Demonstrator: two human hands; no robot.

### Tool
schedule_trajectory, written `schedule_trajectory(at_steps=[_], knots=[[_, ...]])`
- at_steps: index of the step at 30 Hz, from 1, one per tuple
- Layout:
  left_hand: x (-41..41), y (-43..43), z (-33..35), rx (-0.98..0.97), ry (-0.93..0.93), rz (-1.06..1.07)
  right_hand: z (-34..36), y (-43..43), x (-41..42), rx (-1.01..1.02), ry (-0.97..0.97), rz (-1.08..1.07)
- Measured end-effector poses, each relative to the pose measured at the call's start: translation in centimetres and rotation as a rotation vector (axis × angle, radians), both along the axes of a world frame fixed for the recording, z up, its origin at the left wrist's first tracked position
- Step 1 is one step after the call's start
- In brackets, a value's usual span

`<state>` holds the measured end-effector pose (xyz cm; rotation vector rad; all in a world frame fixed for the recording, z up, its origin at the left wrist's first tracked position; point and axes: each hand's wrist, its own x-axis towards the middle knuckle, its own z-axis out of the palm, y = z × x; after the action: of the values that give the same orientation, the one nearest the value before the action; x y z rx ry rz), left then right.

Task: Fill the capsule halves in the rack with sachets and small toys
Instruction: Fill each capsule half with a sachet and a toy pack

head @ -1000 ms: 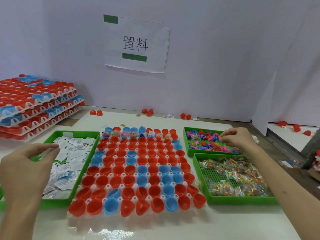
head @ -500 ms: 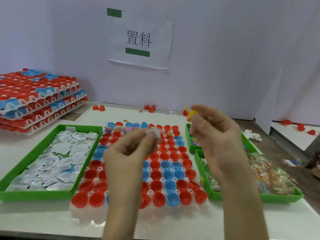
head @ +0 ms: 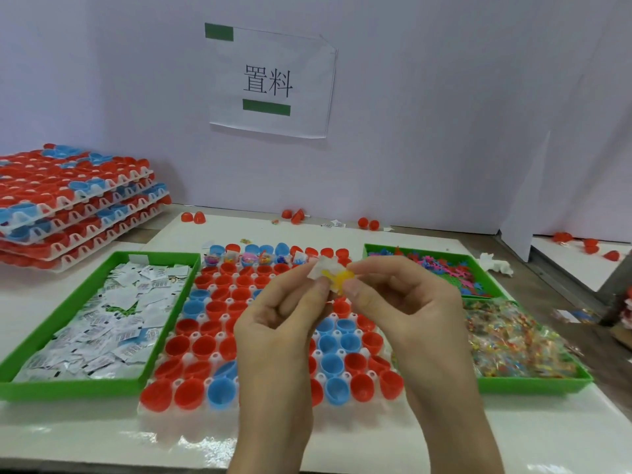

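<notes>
Hands meet over the middle of the rack (head: 221, 335), raised clear of the table (head: 342, 439). Our left hand (head: 284, 323) pinches a white sachet (head: 326, 268) between thumb and forefinger. Our right hand (head: 407, 313) pinches a small yellow toy (head: 342, 279) that touches the sachet. Both pieces hang above the rack, in no cup yet. Beyond them, the far row holds filled capsule halves (head: 251, 260) along its left stretch. The red halves (head: 327, 252) at its right end seem empty, and we judge them the next drop: just farther and lower, nearer the right hand.
</notes>
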<state>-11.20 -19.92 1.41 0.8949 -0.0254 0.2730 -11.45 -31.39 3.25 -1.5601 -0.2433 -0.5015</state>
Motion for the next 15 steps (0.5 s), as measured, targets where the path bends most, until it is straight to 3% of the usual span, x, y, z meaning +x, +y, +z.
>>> schedule_trajectory(at_steps=[8, 12, 15], knots=[[0.6, 0.8, -0.4, 0.164, -0.006, -0.133, -1.1, -0.1, 1.0, -0.024, 0.003, -0.071], [0.7, 0.8, -0.8, 0.189, 0.014, -0.111, -1.8, -0.5, 1.5, -0.113, 0.017, -0.051], [0.8, 1.2, -1.0, 0.167, 0.034, -0.097, -2.9, -3.0, 2.4, -0.201, 0.054, -0.173]])
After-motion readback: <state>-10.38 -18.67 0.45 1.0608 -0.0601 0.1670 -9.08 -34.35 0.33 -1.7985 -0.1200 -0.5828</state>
